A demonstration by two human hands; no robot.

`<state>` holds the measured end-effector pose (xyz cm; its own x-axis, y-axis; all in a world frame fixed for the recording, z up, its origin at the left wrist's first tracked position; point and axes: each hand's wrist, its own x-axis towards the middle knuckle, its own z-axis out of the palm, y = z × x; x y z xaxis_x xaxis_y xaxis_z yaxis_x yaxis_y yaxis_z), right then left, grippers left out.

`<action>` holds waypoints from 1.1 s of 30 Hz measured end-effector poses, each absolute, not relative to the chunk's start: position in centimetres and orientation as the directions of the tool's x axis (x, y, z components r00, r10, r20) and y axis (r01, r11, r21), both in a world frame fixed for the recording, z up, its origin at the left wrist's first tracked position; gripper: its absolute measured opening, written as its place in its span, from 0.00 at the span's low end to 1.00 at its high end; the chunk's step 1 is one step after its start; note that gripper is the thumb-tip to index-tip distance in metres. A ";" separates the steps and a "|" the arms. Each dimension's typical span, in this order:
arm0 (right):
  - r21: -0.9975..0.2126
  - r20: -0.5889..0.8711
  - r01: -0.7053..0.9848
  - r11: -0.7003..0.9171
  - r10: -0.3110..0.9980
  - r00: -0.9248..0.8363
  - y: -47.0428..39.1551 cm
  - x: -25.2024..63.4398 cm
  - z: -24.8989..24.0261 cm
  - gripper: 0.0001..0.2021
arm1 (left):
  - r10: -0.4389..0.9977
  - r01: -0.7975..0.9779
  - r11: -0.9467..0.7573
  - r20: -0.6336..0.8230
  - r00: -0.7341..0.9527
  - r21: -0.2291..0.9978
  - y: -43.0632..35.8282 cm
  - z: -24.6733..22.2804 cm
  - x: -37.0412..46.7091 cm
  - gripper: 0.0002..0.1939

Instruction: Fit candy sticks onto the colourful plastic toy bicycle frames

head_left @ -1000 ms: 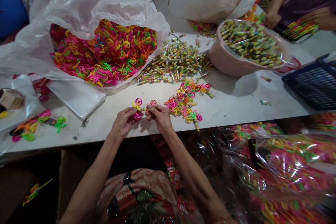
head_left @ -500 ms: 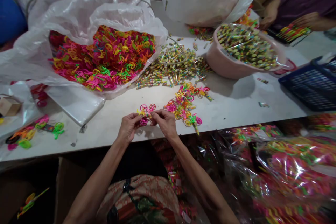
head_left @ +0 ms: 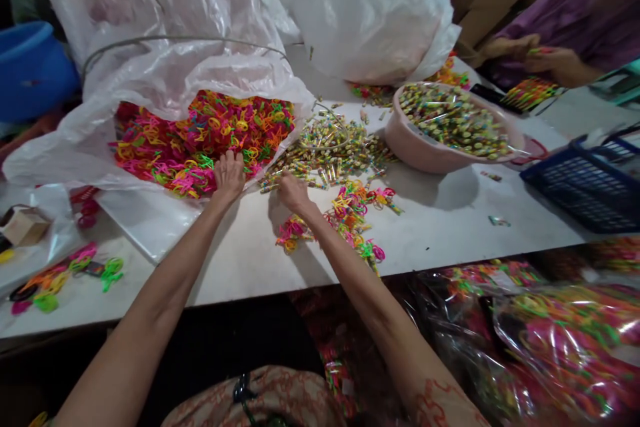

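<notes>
My left hand reaches over the front lip of a clear plastic bag, its slightly parted fingers resting on a heap of small bright plastic pieces in pink, yellow, green and orange. At the near left edge of a pile of small patterned tubes is my right hand. Its fingertips point into the tubes and are blurred and partly hidden, so I cannot see whether it grips one. Right by my right forearm lies a loose cluster of tubes with coloured pieces.
A pink basin full of tubes stands right of the pile, with a blue basket beyond. Flat clear bags lie at left. Packed bags sit below the table edge at right. A co-worker's hands handle something small.
Both hands have parted from the small piece they held together near the table's front edge. The left went forward into the bag, the right to the tubes. A pink-and-orange piece now lies on the table.
</notes>
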<state>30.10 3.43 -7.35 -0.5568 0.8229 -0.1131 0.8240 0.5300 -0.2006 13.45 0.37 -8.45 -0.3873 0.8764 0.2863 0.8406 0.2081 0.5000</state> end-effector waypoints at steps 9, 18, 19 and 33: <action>-0.158 -0.124 0.780 0.606 0.771 -0.624 3.7 29.4 -8.7 0.17 | 0.894 0.884 0.185 0.300 -0.332 0.429 -2.3 -8.7 13.1 0.07; -0.709 0.025 0.628 0.319 0.902 -0.431 0.9 32.1 -8.7 0.12 | 0.795 0.212 0.030 0.105 -0.598 0.977 -5.1 -7.7 14.5 0.14; -0.841 0.004 0.489 0.233 0.906 -0.424 0.1 32.5 -8.7 0.14 | 0.804 0.039 0.018 0.009 -0.595 0.999 -5.8 -7.8 15.0 0.18; -0.941 -0.224 -0.121 -0.317 0.848 -0.481 -6.2 35.3 -9.6 0.13 | 0.824 -0.576 0.180 -0.442 -0.355 0.797 -13.3 -8.1 20.2 0.16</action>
<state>35.32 -6.16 -9.59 -0.4811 0.8476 -0.2239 -0.1214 -0.3173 -0.9405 20.24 -13.30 -8.08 -0.3549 0.8237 -0.4422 -0.5759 0.1800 0.7974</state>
